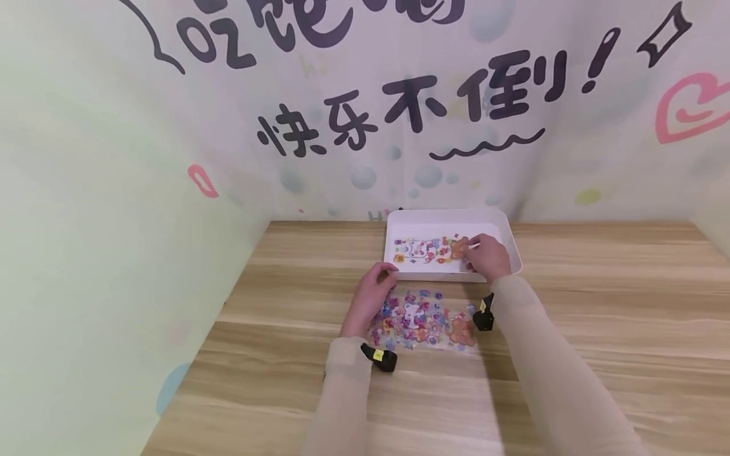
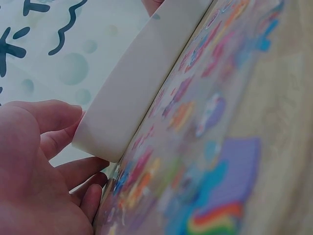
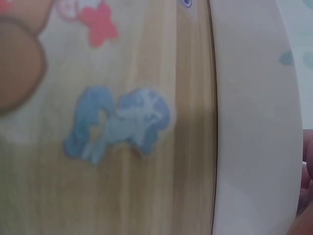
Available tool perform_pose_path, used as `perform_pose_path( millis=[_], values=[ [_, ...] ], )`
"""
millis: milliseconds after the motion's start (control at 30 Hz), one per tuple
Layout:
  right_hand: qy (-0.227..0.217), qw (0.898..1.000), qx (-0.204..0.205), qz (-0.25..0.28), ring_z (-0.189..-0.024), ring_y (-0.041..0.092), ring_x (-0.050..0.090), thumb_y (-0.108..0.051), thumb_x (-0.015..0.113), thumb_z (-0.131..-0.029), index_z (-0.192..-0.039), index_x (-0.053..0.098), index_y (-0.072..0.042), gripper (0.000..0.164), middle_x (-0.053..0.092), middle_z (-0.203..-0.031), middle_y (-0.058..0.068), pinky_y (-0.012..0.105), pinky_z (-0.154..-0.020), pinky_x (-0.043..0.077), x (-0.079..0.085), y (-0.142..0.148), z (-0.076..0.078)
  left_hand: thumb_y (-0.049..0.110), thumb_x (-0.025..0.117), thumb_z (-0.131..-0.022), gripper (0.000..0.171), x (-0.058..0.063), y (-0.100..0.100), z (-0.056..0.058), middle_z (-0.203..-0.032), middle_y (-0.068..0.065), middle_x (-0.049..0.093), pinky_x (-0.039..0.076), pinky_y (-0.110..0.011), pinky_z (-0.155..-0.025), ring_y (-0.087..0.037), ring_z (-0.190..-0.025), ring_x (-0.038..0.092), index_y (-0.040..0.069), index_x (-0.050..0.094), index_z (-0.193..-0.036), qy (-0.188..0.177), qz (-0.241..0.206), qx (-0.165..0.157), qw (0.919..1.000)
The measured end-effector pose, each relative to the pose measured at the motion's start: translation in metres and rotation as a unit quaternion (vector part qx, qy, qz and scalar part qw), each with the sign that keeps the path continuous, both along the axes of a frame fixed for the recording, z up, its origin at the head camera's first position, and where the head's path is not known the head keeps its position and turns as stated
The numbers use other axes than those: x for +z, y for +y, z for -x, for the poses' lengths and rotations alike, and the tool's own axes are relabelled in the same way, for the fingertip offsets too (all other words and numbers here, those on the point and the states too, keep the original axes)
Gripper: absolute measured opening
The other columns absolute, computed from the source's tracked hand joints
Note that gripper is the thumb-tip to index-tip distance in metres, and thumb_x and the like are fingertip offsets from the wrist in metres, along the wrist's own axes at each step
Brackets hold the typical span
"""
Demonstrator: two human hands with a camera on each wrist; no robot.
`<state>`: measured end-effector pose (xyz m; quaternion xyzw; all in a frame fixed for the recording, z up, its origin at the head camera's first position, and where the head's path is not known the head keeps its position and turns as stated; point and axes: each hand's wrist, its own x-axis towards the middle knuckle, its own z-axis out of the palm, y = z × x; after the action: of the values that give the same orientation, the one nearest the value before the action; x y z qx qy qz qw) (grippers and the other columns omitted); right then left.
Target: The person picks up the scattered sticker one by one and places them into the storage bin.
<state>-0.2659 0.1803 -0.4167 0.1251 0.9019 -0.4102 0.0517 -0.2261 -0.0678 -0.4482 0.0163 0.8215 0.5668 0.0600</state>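
A white rectangular tray holds a clear sticker sheet with bears and small coloured motifs. My left hand is at the tray's front left corner. In the left wrist view, that hand has fingers on both sides of the corner. My right hand reaches over the tray's right side and pinches the sheet's right end beside a brown bear; the tray wall hides most of it in the right wrist view. More bright sticker sheets lie on the table in front of the tray, below both hands.
The wooden table runs up to a printed cloth backdrop just behind the tray. A pale wall borders the left side. Black wrist cameras are strapped on both wrists over beige sleeves.
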Motion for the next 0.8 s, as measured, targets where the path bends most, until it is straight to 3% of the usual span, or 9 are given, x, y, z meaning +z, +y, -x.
perform_pose_path(
  millis=[533, 800],
  values=[
    [-0.007, 1.0, -0.001, -0.003, -0.062, 0.018, 0.059, -0.02, 0.051, -0.09, -0.115, 0.046, -0.003, 0.031, 0.061, -0.083, 0.013, 0.029, -0.058, 0.045, -0.0002, -0.0014, 0.0019, 0.036, 0.054, -0.086, 0.014, -0.0008, -0.0003, 0.0011, -0.123, 0.007, 0.05, 0.028, -0.046, -0.099, -0.019, -0.119, 0.04, 0.031, 0.056, -0.1, -0.006, 0.002, 0.002, 1.0],
    [0.006, 0.999, 0.007, -0.041, -0.06, 0.018, 0.056, -0.022, 0.053, -0.089, -0.115, 0.046, -0.001, 0.035, 0.059, -0.081, 0.012, 0.029, -0.056, 0.041, -0.0018, 0.0004, 0.0015, 0.036, 0.054, -0.086, 0.019, -0.0019, 0.0001, 0.0015, -0.117, 0.009, 0.052, 0.029, -0.043, -0.098, -0.016, -0.115, 0.043, 0.027, 0.057, -0.103, 0.001, -0.006, -0.005, 1.0]
  ],
)
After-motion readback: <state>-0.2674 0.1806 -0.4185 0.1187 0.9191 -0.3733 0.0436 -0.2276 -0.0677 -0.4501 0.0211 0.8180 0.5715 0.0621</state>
